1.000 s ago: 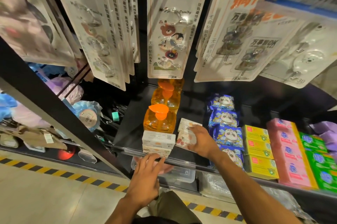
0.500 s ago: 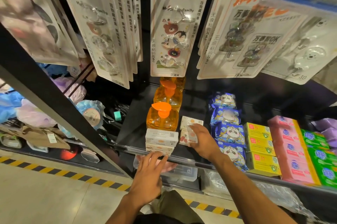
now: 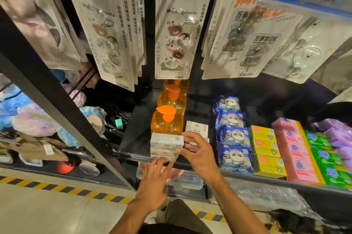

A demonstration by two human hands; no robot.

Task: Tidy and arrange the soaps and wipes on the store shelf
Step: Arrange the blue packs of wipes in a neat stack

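1. Head view, centre: stack of white soap boxes [image 3: 166,148] at the front lip of the black shelf [image 3: 137,129], directly in front of an orange pump bottle [image 3: 166,122]. Broad faces flat, long axis running left to right along the lip, short ends facing the sides.
2. Top soap box [image 3: 165,139] lying square on the stack, printed code face upward, same left-to-right axis.
3. Right hand [image 3: 200,154] curled round the right end of the top soap box, forefinger over its upper edge, thumb against the end lower down: grasping it.
4. Left hand [image 3: 154,182] released, fingers straight and pointing up toward the foot of the stack, fingertips at the shelf lip. Actual contact impossible to tell.
5. Just behind the right hand: another white soap box [image 3: 197,126] flat on the shelf, label up, partly hidden by the fingers.
6. More orange bottles [image 3: 172,98] in a file running back from the first.
7. To the right: blue panda wipes packs [image 3: 235,136] in a file from front to back, then yellow boxes [image 3: 265,147], pink packs [image 3: 296,150] and green packs [image 3: 323,154] in rows side by side, each row likewise front to back.
8. Above: hook cards [image 3: 172,30] hanging over the shelf.
9. Below the lip: clear plastic tub [image 3: 187,181], partly behind the left hand.
10. Far left: bath poufs [image 3: 32,119] in the next bay.
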